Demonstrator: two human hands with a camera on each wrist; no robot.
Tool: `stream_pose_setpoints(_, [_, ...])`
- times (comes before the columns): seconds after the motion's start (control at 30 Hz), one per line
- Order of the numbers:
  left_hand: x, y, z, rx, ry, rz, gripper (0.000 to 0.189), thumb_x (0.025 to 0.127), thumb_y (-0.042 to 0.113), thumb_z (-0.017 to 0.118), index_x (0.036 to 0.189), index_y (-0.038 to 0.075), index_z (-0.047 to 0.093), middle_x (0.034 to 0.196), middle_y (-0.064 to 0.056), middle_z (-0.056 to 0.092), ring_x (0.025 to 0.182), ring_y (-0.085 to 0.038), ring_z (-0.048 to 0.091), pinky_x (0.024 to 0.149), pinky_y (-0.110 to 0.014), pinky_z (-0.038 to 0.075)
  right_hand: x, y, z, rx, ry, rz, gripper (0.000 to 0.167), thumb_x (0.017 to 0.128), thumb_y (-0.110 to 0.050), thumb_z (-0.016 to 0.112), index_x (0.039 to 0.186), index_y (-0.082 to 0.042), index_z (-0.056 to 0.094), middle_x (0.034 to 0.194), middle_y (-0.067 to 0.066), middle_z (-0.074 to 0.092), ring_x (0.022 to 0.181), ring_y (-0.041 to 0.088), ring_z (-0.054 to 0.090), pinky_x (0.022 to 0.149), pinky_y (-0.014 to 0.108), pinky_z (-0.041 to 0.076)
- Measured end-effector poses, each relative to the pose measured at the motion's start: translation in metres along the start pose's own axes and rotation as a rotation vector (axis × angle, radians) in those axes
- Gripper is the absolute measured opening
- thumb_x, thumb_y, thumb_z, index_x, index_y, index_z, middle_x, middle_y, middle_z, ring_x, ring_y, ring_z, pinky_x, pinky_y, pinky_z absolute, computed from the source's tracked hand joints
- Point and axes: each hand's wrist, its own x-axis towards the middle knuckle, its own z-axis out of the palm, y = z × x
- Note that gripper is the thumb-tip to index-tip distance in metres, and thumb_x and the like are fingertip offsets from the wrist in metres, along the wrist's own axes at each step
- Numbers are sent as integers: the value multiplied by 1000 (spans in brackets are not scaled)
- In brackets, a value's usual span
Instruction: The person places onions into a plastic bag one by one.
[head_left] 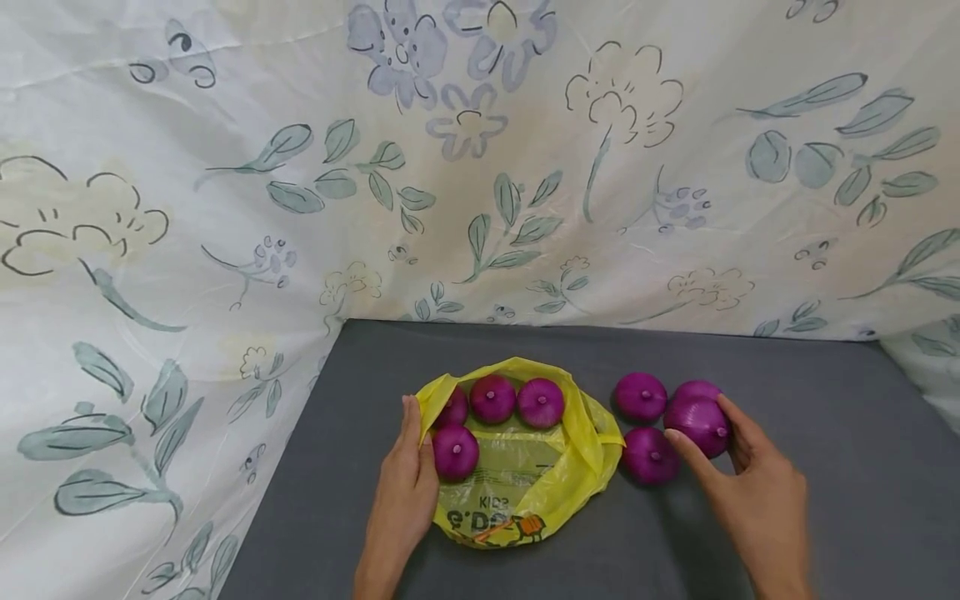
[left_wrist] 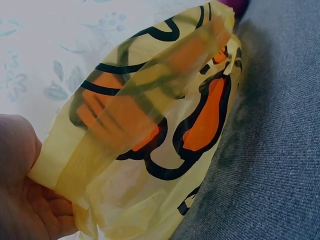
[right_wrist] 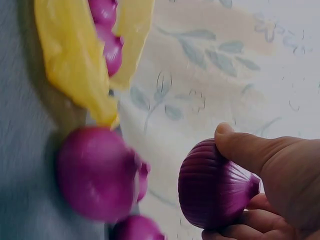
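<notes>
A yellow plastic bag lies with its mouth spread wide, and several purple-red onions rest inside it. At the bag's left rim my left hand pinches the plastic; the left wrist view shows the thumb and fingers of that hand on the bag's edge. My right hand holds an onion between thumb and fingers, to the right of the bag. In the right wrist view the held onion appears raised, apart from another onion.
Close to the bag's right side are loose onions on the grey tabletop, one partly hidden behind the held onion. A floral-patterned cloth hangs along the back and left edges.
</notes>
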Motion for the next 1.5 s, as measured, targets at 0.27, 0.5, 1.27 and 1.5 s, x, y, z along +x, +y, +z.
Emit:
stream_pose_setpoints(0.27, [-1, -2, 1, -16, 6, 2, 64, 115, 14, 43, 170, 16, 10, 176, -2, 7, 160, -22, 17, 126, -52, 26, -6, -24, 14, 62, -15, -77, 92, 82, -60, 87, 159, -23, 53, 142, 21, 64, 129, 35, 63, 101, 50, 50])
stream_pose_setpoints(0.5, [-2, -3, 1, -15, 14, 11, 65, 115, 13, 44, 170, 16, 11, 176, -3, 8, 160, -23, 17, 125, -54, 27, -13, -40, 31, 121, -12, -228, 86, 83, -48, 91, 156, -21, 57, 137, 23, 67, 124, 36, 66, 96, 48, 53])
stream_pose_setpoints(1.27, [1, 3, 4, -24, 12, 10, 65, 115, 14, 43, 170, 18, 10, 176, -1, 7, 159, -21, 17, 125, -53, 27, -26, -67, 77, 249, -244, -353, 85, 84, -50, 89, 156, -18, 55, 146, 12, 64, 132, 28, 64, 102, 50, 55])
stream_pose_setpoints(1.5, [1, 3, 6, -12, 28, 2, 64, 115, 14, 44, 170, 16, 12, 176, -2, 9, 159, -22, 20, 124, -52, 30, -30, -71, 96, 233, -281, -377, 85, 82, -46, 91, 153, -15, 57, 144, 14, 66, 129, 30, 66, 99, 51, 57])
